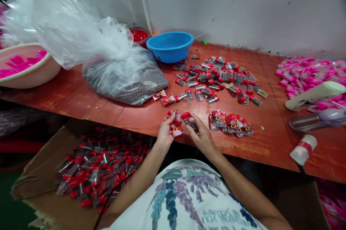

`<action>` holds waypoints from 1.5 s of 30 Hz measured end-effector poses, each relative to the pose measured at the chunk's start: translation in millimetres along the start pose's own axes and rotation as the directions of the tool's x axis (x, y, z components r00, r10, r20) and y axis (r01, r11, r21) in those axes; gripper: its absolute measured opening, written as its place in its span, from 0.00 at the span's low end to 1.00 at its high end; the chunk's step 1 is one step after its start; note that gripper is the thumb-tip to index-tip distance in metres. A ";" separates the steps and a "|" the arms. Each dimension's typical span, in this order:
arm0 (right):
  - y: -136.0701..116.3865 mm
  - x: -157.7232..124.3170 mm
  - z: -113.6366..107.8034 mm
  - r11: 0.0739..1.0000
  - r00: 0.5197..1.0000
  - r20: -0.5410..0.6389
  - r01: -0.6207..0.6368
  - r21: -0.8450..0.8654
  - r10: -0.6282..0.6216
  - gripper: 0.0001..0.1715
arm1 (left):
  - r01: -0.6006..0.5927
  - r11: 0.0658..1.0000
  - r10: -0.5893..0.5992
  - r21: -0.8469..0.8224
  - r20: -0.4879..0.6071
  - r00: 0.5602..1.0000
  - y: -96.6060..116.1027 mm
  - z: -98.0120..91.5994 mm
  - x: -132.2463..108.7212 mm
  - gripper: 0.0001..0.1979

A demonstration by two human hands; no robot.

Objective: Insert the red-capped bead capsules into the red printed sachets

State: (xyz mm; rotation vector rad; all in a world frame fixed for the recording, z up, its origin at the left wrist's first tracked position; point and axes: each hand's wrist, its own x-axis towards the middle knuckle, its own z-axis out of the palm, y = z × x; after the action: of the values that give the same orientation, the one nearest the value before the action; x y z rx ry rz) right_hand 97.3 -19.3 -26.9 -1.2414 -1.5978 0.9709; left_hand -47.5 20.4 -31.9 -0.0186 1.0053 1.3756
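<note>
My left hand (165, 131) is closed on a small bunch of red printed plastic wrappers (174, 123) at the table's near edge. Beside it, my right hand (200, 135) grips a small clear vial with a red cap (188, 119) holding dark beads. The two hands almost touch. To the right lies a row of wrapped vials (229, 122). Farther back, several unwrapped red-capped vials (218, 79) are spread in a loose pile. A few loose red wrappers (165, 98) lie near the bag.
A clear plastic bag of dark beads (127, 82) slumps at centre left. Behind stand a blue bowl (170, 45), a small bowl of red caps (139, 35) and a beige basin with pink pieces (24, 65). Pink-capped vials (305, 73) heap at right. A cardboard box of wrapped vials (97, 168) sits below.
</note>
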 end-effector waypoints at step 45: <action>0.9 0.2 -12.4 0.993 1.000 -0.004 0.011 0.122 -0.011 0.20 | -0.278 0.930 0.201 0.239 0.303 0.932 3.1 11.6 -34.8 0.21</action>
State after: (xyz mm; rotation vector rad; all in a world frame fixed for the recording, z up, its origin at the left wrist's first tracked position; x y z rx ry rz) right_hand 109.2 -18.1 -23.8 -1.1490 -1.5178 1.0426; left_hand -38.7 0.0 -2.5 0.5107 0.9790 1.4005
